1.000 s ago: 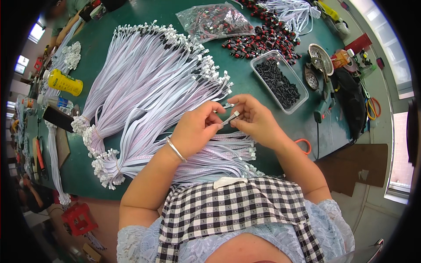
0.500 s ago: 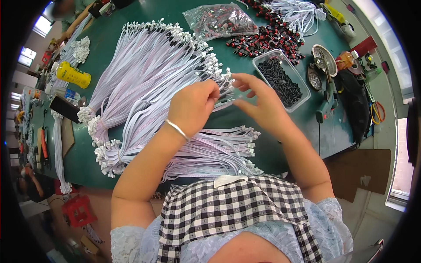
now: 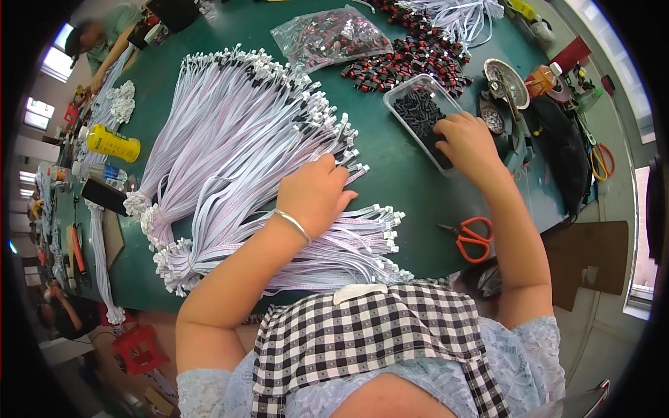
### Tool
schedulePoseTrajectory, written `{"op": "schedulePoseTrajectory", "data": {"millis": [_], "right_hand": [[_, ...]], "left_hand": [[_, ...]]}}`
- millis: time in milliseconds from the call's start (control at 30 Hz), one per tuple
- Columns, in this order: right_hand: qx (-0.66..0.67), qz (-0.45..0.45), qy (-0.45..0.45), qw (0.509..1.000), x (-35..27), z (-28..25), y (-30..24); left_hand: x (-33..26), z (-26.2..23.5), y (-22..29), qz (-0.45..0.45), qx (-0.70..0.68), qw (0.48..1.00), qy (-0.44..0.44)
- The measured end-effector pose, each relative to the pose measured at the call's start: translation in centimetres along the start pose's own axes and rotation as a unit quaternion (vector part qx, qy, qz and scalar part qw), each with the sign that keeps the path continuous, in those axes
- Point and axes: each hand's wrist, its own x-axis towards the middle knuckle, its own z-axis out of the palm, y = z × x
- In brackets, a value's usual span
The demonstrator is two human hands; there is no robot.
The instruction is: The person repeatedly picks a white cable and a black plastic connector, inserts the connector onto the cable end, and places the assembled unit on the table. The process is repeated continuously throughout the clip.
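Has right hand (image 3: 468, 145) curled over clear tub (image 3: 414, 134), upper right; left hand (image 3: 312, 195), thumb spread, over white cables (image 3: 233, 132), center; can't tell either's grip.

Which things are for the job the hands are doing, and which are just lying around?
Seem part of the job:
- white ribbon cables, under the left hand
- small black pieces in the clear tub, at the right hand

Seem just lying about:
- yellow bottle
- orange-handled scissors

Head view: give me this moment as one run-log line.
left hand: at white flat cables, grip unclear | right hand: at clear tub of black pieces, grip unclear | scissors: on green table
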Motion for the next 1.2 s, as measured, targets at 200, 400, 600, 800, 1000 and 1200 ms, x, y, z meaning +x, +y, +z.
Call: {"op": "schedulePoseTrajectory", "data": {"millis": [200,400,600,800,1000,1200], "right_hand": [[0.033,0.009,-0.012,0.999,0.5,0.3,0.1],[0.03,-0.015,0.024,0.999,0.2,0.2,0.3],[0.1,-0.11,0.095,0.984,-0.8,-1.6,-2.1],[0.262,-0.463,-0.151,0.833,-4.7,-4.4,-9.0],[0.528,-0.348,-0.255,0.731,-5.6,-1.8,-9.4],[0.592,-0.19,-0.229,0.749,-6.2,-1.8,-10.4]], "left_hand": [[1.0,1.3,-0.3,0.006,-0.032,0.999,-0.015],[0.7,-0.2,0.4,0.008,-0.12,0.992,0.025],[0.0,-1.8,0.1,0.006,-0.171,0.984,0.045],[-0.7,-1.7,-0.3,-0.173,-0.48,0.858,-0.053],[-1.1,-1.6,-0.4,-0.247,-0.655,0.708,-0.091],[-1.5,-0.8,-1.2,-0.256,-0.706,0.65,-0.114]]}}
